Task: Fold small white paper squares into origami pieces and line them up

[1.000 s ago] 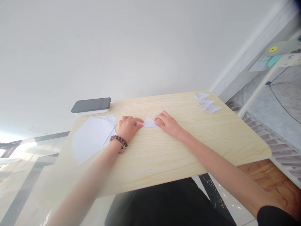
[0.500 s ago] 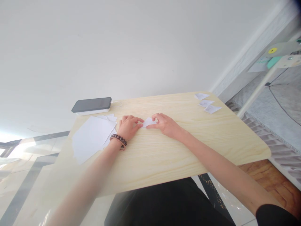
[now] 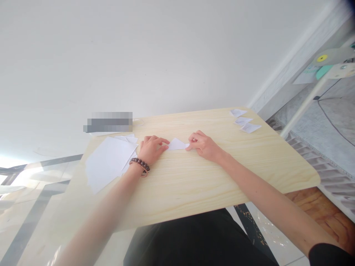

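Observation:
A small white piece of folded paper (image 3: 176, 144) lies on the light wooden table (image 3: 194, 184) between my hands, its upper edge rising to a point. My left hand (image 3: 152, 148), with a dark bead bracelet at the wrist, pinches the paper's left corner between thumb and fingers. At the right corner, my right hand (image 3: 201, 145) grips the paper between thumb and curled index finger. The fingers cover both ends of the paper.
A stack of white paper sheets (image 3: 108, 160) lies left of my left hand. Behind it, a pixelated dark object (image 3: 111, 123) rests on a white base near the wall. Three folded white papers (image 3: 250, 128) sit at the table's far right corner.
My right hand has slid right along the paper to its right corner, showing more of the paper. My left hand stays in place.

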A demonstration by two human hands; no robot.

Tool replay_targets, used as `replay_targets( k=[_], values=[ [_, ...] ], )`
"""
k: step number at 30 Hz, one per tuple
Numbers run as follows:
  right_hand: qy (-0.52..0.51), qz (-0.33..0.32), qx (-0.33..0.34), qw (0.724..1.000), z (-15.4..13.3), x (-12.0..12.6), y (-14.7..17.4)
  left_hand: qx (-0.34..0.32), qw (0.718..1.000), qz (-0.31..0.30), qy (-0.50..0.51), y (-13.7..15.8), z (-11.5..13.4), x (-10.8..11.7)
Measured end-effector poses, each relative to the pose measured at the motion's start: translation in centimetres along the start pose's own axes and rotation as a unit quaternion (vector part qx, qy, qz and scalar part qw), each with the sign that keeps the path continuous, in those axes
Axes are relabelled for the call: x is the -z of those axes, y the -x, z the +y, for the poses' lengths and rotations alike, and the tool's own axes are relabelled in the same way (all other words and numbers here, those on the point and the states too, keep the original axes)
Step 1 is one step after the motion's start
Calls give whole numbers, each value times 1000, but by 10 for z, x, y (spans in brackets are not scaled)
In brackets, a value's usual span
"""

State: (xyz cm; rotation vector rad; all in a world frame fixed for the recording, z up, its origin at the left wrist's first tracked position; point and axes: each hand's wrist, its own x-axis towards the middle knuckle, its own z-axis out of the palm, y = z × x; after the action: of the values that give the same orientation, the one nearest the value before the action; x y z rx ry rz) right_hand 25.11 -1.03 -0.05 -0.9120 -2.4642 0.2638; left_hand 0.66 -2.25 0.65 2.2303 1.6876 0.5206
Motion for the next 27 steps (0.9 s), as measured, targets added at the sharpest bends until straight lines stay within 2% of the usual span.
replay_targets(
  k=[10,12,16,18,27],
  values=[
    [-11,41,2,999,8,1,5,-6,1000,5,-16,1,-2,-1],
    [-13,57,3,998,8,1,5,-36,999,16,-22,2,-4,-3],
    [-19,67,-1,998,4,-1,4,-172,985,15,-19,5,-1,-6],
    [-15,63,-12,998,1,-3,2,-216,976,12,-23,5,2,-8],
    [18,64,-47,997,-7,-8,-5,-238,965,80,-73,-4,1,-16]
  ],
)
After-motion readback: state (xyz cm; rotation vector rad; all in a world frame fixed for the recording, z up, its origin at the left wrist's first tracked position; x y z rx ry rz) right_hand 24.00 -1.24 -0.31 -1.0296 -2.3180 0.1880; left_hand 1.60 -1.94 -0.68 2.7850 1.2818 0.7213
